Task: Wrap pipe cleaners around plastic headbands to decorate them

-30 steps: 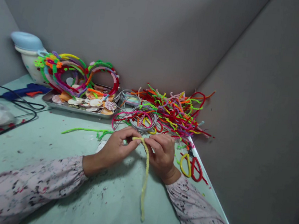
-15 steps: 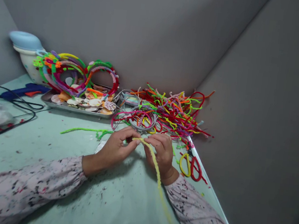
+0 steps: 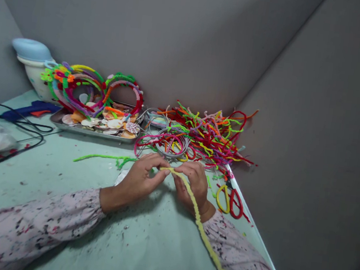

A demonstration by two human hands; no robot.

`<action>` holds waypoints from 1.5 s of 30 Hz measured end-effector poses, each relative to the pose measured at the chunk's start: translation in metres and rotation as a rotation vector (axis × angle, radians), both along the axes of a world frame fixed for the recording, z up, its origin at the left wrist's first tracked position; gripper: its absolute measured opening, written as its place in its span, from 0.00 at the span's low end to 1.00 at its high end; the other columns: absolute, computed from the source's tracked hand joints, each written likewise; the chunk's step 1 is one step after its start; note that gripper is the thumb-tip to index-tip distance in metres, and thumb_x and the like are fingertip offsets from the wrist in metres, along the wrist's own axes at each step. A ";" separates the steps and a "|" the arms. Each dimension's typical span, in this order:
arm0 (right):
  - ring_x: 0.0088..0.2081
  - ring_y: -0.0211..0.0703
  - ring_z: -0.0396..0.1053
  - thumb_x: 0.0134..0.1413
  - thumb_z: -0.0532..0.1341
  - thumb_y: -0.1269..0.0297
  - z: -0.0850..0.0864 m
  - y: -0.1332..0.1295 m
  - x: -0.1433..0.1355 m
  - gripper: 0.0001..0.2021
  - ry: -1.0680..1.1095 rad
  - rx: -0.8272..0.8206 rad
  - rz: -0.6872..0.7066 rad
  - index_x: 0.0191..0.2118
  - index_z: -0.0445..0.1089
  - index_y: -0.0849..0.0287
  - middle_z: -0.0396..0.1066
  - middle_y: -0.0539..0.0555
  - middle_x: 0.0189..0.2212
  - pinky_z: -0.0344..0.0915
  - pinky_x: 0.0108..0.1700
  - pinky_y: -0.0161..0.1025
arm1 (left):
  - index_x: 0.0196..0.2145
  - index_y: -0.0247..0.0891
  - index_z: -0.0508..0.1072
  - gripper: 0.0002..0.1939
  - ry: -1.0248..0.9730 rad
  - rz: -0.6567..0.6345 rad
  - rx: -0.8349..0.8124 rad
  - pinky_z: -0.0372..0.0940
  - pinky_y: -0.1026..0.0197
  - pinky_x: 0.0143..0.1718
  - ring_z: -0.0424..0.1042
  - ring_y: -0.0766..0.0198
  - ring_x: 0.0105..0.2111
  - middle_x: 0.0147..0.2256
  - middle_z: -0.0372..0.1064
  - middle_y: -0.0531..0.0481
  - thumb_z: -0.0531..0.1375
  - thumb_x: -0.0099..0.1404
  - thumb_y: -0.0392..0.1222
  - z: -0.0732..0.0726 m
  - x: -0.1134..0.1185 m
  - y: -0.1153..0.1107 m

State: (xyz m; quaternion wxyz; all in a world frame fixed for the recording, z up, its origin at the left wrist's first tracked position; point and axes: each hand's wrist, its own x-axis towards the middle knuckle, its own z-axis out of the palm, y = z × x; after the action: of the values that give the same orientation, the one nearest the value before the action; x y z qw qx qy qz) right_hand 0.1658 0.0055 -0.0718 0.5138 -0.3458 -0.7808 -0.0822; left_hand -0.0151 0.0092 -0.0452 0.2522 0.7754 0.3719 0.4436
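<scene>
While the left hand [image 3: 138, 180] pinches the yellow pipe cleaner [image 3: 199, 227] near one end, we see the right hand [image 3: 199, 185] clamped on it just beside, presumably to steady that short section above the table [image 3: 140, 248]. We note its long tail crossing the right wrist and floral sleeve [image 3: 246, 259], probably leaving the pinch unobstructed; scissors [image 3: 231, 202] lie near, perhaps for easy reach.

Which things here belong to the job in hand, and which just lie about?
Belongs: fuzzy yellow pipe cleaner, between left hand and right hand.

Seemingly lying about: blue plastic glue gun; rectangular metal tray; yellow-and-red-handled scissors; blue-lidded white container.
</scene>
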 end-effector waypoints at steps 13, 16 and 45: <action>0.37 0.45 0.68 0.55 0.59 0.71 0.005 -0.002 -0.001 0.06 -0.015 -0.019 0.000 0.39 0.68 0.57 0.71 0.55 0.32 0.65 0.39 0.44 | 0.33 0.37 0.74 0.05 0.036 0.004 0.028 0.62 0.58 0.40 0.69 0.60 0.37 0.32 0.72 0.49 0.57 0.63 0.35 -0.002 0.001 -0.001; 0.37 0.45 0.69 0.55 0.58 0.71 0.005 -0.004 -0.002 0.05 0.001 -0.065 0.008 0.38 0.68 0.57 0.71 0.54 0.32 0.66 0.40 0.44 | 0.33 0.37 0.73 0.05 0.050 0.001 0.049 0.62 0.57 0.40 0.69 0.60 0.37 0.32 0.72 0.49 0.57 0.63 0.35 -0.002 0.001 -0.002; 0.39 0.45 0.68 0.57 0.58 0.67 0.008 -0.008 -0.008 0.05 0.180 -0.280 0.043 0.39 0.68 0.57 0.71 0.54 0.34 0.65 0.42 0.44 | 0.29 0.37 0.70 0.06 0.000 0.033 -0.040 0.62 0.59 0.38 0.67 0.62 0.34 0.30 0.68 0.50 0.55 0.63 0.37 0.003 -0.001 -0.003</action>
State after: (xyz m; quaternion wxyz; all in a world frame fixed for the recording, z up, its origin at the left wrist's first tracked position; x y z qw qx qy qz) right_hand 0.1575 -0.0022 -0.0643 0.5303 -0.4033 -0.7425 0.0695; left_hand -0.0159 0.0062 -0.0423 0.2605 0.7639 0.3933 0.4403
